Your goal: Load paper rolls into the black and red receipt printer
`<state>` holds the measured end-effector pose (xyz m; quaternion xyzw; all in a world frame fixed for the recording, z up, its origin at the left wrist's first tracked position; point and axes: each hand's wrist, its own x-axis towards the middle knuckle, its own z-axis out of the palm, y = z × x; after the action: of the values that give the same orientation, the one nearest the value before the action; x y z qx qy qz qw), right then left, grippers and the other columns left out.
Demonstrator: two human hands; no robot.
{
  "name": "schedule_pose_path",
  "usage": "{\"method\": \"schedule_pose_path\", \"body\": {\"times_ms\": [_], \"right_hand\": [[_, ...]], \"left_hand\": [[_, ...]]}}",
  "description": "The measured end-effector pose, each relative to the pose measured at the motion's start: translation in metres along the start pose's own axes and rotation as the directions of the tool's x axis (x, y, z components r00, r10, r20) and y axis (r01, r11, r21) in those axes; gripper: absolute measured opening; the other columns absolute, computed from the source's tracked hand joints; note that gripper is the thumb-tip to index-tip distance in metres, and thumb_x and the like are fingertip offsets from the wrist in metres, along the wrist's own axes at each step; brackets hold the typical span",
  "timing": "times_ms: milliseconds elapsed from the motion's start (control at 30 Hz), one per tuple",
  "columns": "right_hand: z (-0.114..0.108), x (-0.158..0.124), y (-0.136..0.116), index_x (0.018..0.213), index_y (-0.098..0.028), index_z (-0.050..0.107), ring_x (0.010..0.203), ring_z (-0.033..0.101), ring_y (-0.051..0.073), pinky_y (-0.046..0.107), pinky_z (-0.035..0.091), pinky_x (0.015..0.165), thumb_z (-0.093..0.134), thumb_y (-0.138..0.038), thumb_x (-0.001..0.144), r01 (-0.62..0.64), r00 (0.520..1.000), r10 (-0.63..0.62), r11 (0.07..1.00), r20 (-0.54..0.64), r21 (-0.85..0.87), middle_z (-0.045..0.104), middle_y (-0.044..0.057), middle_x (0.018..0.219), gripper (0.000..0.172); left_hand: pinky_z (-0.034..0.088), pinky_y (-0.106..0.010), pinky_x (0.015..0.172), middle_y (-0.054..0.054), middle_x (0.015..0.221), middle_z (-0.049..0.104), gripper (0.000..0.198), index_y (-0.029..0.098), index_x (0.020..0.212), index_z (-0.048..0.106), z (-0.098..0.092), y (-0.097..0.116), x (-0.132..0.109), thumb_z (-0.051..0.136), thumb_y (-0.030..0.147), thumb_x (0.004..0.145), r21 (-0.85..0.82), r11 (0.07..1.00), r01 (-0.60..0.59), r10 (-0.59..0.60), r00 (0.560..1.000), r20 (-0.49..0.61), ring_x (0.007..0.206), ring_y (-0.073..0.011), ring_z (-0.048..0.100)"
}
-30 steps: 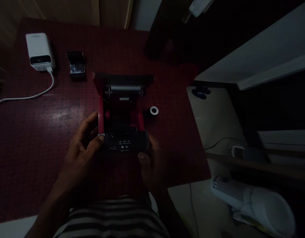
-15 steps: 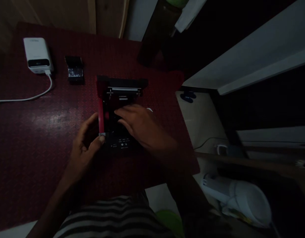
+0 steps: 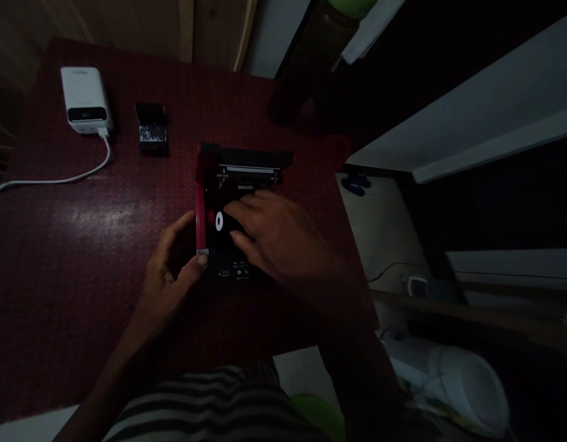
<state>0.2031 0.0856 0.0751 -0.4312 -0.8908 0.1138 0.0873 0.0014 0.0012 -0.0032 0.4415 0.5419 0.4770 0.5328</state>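
A small black-and-red printer (image 3: 201, 215) stands on the red table with its lid (image 3: 249, 162) raised at the back. My left hand (image 3: 172, 264) grips its left side, thumb on the front corner and fingers along the outer wall. Inside the open bay, my right hand (image 3: 274, 230) is closed, fingertips pointing left, on a small dark roll. Only the roll's end (image 3: 219, 221) shows clearly, a white ring with a dark centre; the rest is hidden by my fingers and the dim light. Buttons and small markings (image 3: 239, 272) lie on the printer's front.
A white power bank (image 3: 84, 92) with a cable (image 3: 57, 182) lies at the back left of the table (image 3: 89, 245). Beside it is a small black item with a shiny patch (image 3: 153, 132). A tall bottle with a green cap (image 3: 317, 55) stands at the back right.
The white ring of the roll's end has come into sight beside my right fingertips. My left hand keeps its grip on the printer. The whole view has shifted slightly.
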Motion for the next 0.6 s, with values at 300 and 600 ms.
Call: {"method": "schedule_pose_path", "body": {"times_ms": [300,600], "right_hand": [[-0.008,-0.128,0.038,0.122,-0.031,0.084,0.102,0.087,0.027,0.044,0.071,0.092,0.087,-0.027,0.094,-0.303,0.799,0.513,0.795,-0.315,0.526,0.091,0.003,0.115,0.028],[0.097,-0.137,0.043,0.125,-0.025,0.087,0.114,0.089,0.024,0.041,0.071,0.103,0.076,-0.018,0.090,-0.276,0.794,0.591,0.555,-0.138,0.785,0.092,0.008,0.126,0.037]], "left_hand": [[0.066,-0.046,0.116,-0.004,0.166,0.072,0.064,0.039,0.164,0.068,0.002,-0.006,0.000,0.084,0.052,0.103,-0.012,1.000,0.015,-0.016,0.999,-0.036,0.150,-0.0368,0.071],[0.054,-0.047,0.131,0.003,0.164,0.073,0.052,0.037,0.152,0.075,0.006,0.003,0.000,0.083,0.052,0.103,0.044,0.999,-0.002,0.005,0.998,-0.062,0.160,-0.0387,0.061]]}}
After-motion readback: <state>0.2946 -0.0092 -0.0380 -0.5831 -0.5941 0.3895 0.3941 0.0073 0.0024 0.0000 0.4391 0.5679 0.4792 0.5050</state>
